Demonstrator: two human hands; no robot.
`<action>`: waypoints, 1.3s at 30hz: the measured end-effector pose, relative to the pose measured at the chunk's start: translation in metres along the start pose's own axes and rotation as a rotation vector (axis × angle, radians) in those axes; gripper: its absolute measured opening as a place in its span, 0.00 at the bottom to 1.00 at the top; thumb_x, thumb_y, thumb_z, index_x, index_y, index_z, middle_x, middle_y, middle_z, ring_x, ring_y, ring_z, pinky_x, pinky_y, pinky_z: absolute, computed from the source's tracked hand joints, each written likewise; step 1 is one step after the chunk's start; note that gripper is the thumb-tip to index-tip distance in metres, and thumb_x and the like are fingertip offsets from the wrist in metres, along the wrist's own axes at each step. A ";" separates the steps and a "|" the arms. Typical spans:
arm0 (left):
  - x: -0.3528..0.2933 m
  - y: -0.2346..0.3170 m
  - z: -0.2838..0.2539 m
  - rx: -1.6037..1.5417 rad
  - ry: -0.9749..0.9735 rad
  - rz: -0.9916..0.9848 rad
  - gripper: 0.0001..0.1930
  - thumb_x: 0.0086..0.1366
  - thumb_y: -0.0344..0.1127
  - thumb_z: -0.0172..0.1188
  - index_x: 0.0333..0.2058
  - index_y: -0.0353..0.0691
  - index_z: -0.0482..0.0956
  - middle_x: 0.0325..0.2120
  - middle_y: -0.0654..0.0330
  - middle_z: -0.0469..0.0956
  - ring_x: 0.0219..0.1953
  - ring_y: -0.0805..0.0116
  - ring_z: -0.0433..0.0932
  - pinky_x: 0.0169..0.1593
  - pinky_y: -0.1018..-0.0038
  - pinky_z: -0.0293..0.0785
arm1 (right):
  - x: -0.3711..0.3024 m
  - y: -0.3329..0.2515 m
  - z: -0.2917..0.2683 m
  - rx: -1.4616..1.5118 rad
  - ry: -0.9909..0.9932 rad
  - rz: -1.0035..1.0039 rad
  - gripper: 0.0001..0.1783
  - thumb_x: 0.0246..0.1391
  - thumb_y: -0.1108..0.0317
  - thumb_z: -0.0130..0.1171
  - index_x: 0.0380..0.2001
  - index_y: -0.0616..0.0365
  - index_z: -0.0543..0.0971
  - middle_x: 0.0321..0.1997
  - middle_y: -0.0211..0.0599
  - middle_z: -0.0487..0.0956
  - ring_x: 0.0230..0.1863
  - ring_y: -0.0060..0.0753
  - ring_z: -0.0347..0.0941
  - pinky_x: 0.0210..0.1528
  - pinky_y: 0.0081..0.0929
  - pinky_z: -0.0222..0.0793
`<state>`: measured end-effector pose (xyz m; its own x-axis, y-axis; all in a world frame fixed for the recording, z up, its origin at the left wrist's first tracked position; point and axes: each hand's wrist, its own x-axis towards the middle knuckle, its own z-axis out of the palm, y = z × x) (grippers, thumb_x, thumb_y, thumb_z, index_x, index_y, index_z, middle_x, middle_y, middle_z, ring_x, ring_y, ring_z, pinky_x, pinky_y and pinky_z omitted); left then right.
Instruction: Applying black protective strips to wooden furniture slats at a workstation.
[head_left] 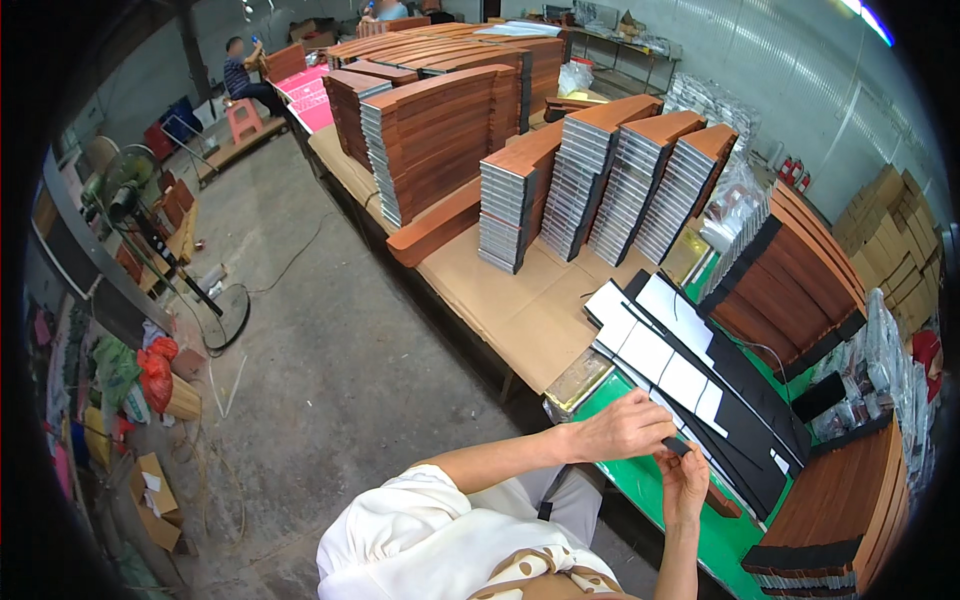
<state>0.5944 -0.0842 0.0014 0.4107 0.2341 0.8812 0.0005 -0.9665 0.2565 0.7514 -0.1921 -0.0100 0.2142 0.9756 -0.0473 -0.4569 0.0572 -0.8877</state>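
Concrete floor [290,420] fills much of the left side of the head view, with a standing fan [125,185], red bags [157,373] and an open carton [158,503] along that side. Toward the back, a person [246,78] in a striped top sits near a pink stool [243,120].

From the far end, a long table runs down to the lower right, its middle covered with brown cardboard [500,310] and its near part with a green surface [625,400]. Tall stacks of wood-coloured boards [445,130] stand on it, and four narrower stacks [575,180] are lined up nearer.

At the table's near edge, both hands meet over a small black piece [677,447]. It lies between them: the left hand [625,427], fingers curled in, grips its upper-left end, while the right hand [687,482] pinches the lower-right end between thumb and fingers.

Just beyond the hands, white sheets [662,358] overlap black strips [745,425] in a loose, slanting pile. Beside the right hand lies a short brown board [722,502]; farther right, more board stacks [825,490] with black edges rest on the table.
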 end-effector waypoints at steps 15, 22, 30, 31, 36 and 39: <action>-0.012 0.016 -0.008 -0.224 -0.020 0.201 0.13 0.45 0.23 0.59 0.32 0.32 0.69 0.26 0.60 0.70 0.27 0.65 0.70 0.32 0.69 0.67 | -0.030 0.024 -0.003 0.410 -0.145 0.098 0.15 0.48 0.58 0.62 0.32 0.58 0.74 0.37 0.36 0.73 0.41 0.32 0.70 0.44 0.35 0.69; -0.021 0.018 -0.005 -0.183 -0.084 0.130 0.15 0.44 0.27 0.63 0.32 0.34 0.69 0.27 0.59 0.70 0.29 0.65 0.70 0.34 0.69 0.67 | -0.042 0.021 -0.010 -0.137 0.197 -0.097 0.18 0.52 0.62 0.58 0.43 0.63 0.74 0.44 0.36 0.73 0.43 0.32 0.70 0.44 0.33 0.70; -0.030 0.022 0.005 -0.079 -0.280 0.046 0.17 0.42 0.32 0.66 0.32 0.38 0.71 0.24 0.62 0.69 0.28 0.68 0.70 0.35 0.71 0.65 | -0.043 -0.004 0.004 -1.422 -0.060 -0.736 0.18 0.30 0.78 0.67 0.32 0.60 0.78 0.32 0.36 0.74 0.33 0.42 0.69 0.36 0.36 0.66; -0.034 0.024 0.007 -0.097 -0.284 0.037 0.17 0.42 0.32 0.66 0.32 0.38 0.71 0.24 0.62 0.69 0.28 0.68 0.70 0.35 0.71 0.65 | -0.044 -0.003 0.003 -1.422 -0.057 -0.731 0.18 0.30 0.79 0.67 0.32 0.61 0.77 0.31 0.36 0.74 0.33 0.42 0.69 0.36 0.36 0.66; -0.035 0.026 0.019 -0.180 -0.323 0.004 0.16 0.43 0.32 0.66 0.32 0.39 0.72 0.25 0.63 0.70 0.28 0.68 0.70 0.36 0.72 0.65 | -0.052 -0.004 -0.005 -1.423 -0.021 -0.729 0.18 0.30 0.78 0.67 0.31 0.61 0.78 0.31 0.36 0.75 0.34 0.42 0.70 0.38 0.38 0.67; -0.024 0.031 0.035 -0.253 -0.369 -0.010 0.16 0.43 0.33 0.66 0.33 0.40 0.73 0.28 0.63 0.73 0.30 0.67 0.72 0.36 0.72 0.66 | -0.064 -0.010 -0.022 -1.483 0.036 -0.717 0.17 0.31 0.75 0.67 0.31 0.59 0.78 0.33 0.37 0.77 0.36 0.43 0.72 0.44 0.42 0.67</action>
<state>0.6169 -0.1235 -0.0254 0.7097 0.1459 0.6893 -0.1982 -0.8975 0.3940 0.7614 -0.2595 -0.0087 0.0328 0.8352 0.5490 0.9069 0.2060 -0.3675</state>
